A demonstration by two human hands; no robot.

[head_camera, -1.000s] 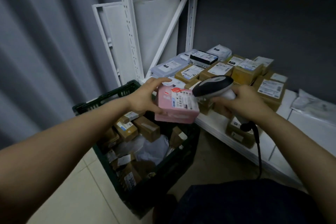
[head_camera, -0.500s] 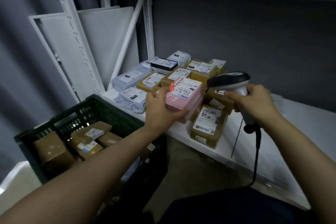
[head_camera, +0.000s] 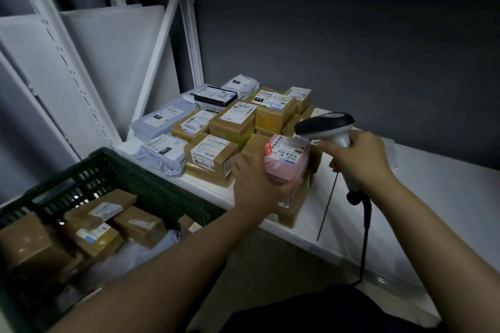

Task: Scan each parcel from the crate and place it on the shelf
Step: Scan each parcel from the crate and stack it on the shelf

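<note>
My left hand [head_camera: 257,184] grips a pink parcel [head_camera: 289,162] with a white label on top, holding it just above a brown box at the front of the white shelf [head_camera: 422,197]. My right hand [head_camera: 359,162] holds a grey handheld scanner [head_camera: 326,124] by its handle; the scanner head sits just above and right of the pink parcel. The dark green crate [head_camera: 113,173] stands at lower left with several brown parcels inside.
Many labelled brown boxes [head_camera: 213,154] and grey mailer bags [head_camera: 162,154] are packed on the shelf's left half. White shelf uprights [head_camera: 189,35] and leaning white panels [head_camera: 116,62] stand behind. The scanner's black cable [head_camera: 365,238] hangs down over the shelf edge. Bare shelf surface lies to the right.
My left hand has carried the pink parcel from over the crate to the shelf and lowered it onto the front boxes. The scanner stayed beside it. My view turned right toward the shelf.
</note>
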